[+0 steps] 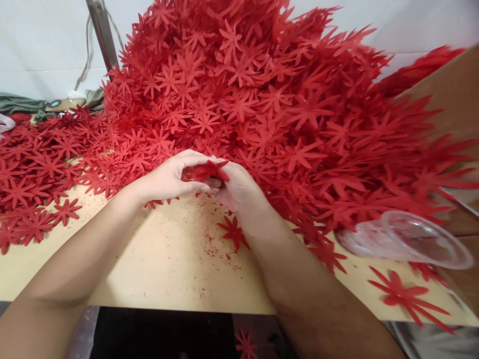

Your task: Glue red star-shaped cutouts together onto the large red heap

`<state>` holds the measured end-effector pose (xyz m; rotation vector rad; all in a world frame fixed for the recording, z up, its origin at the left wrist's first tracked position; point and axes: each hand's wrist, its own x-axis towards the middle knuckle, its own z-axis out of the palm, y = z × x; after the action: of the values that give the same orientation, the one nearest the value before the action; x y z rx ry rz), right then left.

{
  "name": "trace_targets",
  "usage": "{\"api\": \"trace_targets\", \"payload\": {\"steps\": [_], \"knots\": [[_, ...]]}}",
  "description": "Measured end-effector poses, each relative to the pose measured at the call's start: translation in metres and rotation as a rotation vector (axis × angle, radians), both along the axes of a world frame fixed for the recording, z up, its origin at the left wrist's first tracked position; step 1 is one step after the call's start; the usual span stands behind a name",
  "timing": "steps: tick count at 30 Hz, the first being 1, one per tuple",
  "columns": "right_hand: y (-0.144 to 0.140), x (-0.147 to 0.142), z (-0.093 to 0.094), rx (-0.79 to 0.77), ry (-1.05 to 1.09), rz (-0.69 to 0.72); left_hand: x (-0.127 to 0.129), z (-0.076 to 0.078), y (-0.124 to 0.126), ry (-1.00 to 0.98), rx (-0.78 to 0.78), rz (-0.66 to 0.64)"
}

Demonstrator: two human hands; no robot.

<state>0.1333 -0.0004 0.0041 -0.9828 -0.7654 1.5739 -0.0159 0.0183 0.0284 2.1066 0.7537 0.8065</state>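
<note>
A great heap of red flower cutouts (262,99) covered most of the pale tabletop (164,259), spilling toward you. A clear plastic cup (407,239) lay on its side at the right, beside the heap's edge. Your left hand (170,177) and right hand (237,189) met at the heap's front edge, fingers closed together around a small bunch of red cutouts (205,171). One loose cutout (234,232) lay just beside your right wrist.

The person's left hand (174,177) and right hand (237,187) meet fingertip to fingertip. Both are curled, thumbs pinching inward. Bare forearms converge from the lower corners.
</note>
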Motion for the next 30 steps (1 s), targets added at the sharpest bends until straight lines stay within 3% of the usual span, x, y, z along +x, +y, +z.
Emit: {"api": "trace_targets", "payload": {"steps": [2, 5, 8, 11, 14, 17, 20, 23, 27, 30], "knots": [[0.0, 0.0, -0.001, -0.049, 0.01, 0.032, 0.001, -0.003, 0.0, 0.009, -0.04, 0.052], [0.001, -0.002, -0.002, -0.089, -0.069, 0.061, 0.004, -0.006, 0.003, -0.041, -0.113, 0.232], [0.004, -0.005, -0.004, -0.007, -0.144, 0.016, 0.007, -0.004, 0.005, -0.136, -0.202, 0.34], [0.005, -0.003, -0.003, 0.136, -0.118, -0.013, 0.01, 0.002, 0.005, -0.182, -0.305, 0.359], [0.003, 0.0, -0.003, 0.255, -0.088, 0.045, 0.01, 0.006, 0.003, -0.182, -0.395, 0.37], [0.002, 0.002, -0.006, 0.285, -0.106, 0.068, 0.009, 0.006, 0.002, -0.161, -0.435, 0.343], [0.006, 0.002, -0.012, 0.238, -0.118, 0.003, 0.007, 0.002, 0.003, -0.048, -0.358, 0.334], [0.009, 0.0, -0.015, 0.204, -0.133, -0.092, 0.005, -0.003, 0.006, 0.026, -0.177, 0.388], [0.008, -0.002, -0.012, 0.247, -0.212, -0.127, 0.003, -0.005, 0.01, -0.104, -0.037, 0.435], [0.006, -0.003, -0.01, 0.307, -0.263, -0.125, 0.002, -0.003, 0.008, -0.139, 0.062, 0.355]]}}
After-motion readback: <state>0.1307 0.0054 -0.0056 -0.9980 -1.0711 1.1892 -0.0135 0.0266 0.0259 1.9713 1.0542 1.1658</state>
